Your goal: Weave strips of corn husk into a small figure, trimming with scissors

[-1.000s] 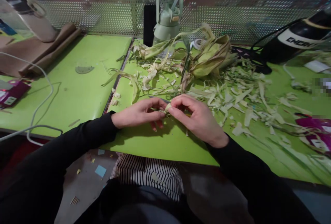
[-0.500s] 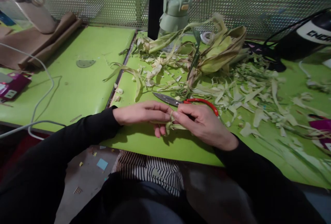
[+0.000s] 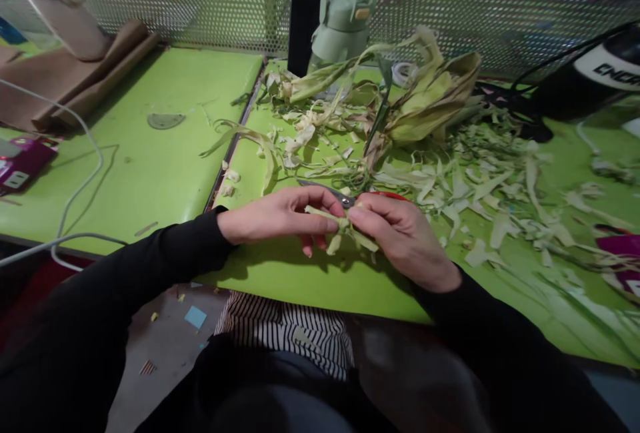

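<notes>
Near the table's front edge, a small knotted piece of corn husk [image 3: 344,225] is pinched between my two hands, its strips sticking out several ways. My left hand [image 3: 295,216] grips it from the left with thumb and forefinger, the lower fingers curled beneath. From the right, my right hand [image 3: 403,236] pinches it with thumb and fingertips. Just behind my hands lie scissors [image 3: 345,200] with red handles, partly hidden by my right hand. Beyond them a large corn husk [image 3: 425,109] rests among loose strips.
Shredded husk [image 3: 480,179] covers much of the right side of the green table [image 3: 150,173]. A pale green bottle [image 3: 340,33] and a dark phone-like slab [image 3: 303,29] stand at the back. To the left are a protractor [image 3: 166,121], brown paper [image 3: 95,79] and a white cable [image 3: 97,153].
The knotted husk piece has turned and come further into view, with its strips now spread out. My fingers have shifted on it, and my right hand now covers more of the red handles.
</notes>
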`<move>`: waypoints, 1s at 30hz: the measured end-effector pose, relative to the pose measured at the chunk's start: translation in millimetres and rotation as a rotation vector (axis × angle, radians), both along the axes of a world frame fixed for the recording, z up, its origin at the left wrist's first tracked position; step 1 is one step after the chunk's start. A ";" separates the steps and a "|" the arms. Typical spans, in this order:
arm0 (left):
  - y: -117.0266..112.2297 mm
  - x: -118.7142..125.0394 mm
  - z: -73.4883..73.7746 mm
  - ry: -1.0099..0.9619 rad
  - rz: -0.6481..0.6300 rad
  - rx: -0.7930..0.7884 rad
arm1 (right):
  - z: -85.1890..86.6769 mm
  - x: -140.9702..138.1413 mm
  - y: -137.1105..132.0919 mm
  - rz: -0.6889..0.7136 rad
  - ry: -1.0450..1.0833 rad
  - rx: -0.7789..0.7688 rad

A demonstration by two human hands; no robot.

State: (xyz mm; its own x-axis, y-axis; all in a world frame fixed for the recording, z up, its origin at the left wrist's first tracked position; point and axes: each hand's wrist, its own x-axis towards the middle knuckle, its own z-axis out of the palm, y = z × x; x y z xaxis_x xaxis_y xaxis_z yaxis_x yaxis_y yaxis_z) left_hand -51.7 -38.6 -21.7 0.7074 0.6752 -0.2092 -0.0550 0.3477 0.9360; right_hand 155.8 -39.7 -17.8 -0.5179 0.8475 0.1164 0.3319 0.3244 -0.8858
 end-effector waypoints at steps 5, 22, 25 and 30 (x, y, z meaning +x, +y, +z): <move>-1.8 -0.1 2.0 0.000 -0.014 0.047 | 0.0 -3.6 -2.2 -0.003 -0.043 -0.026; -10.5 6.0 2.8 0.062 -0.030 0.039 | -13.2 -0.1 -18.6 -0.097 0.316 -0.431; -12.0 5.5 2.0 0.020 -0.057 -0.030 | -13.2 2.3 -19.0 -0.102 0.324 -0.476; -12.5 4.6 -7.2 -0.105 -0.033 -0.138 | -11.9 2.7 -10.6 -0.152 0.377 -0.516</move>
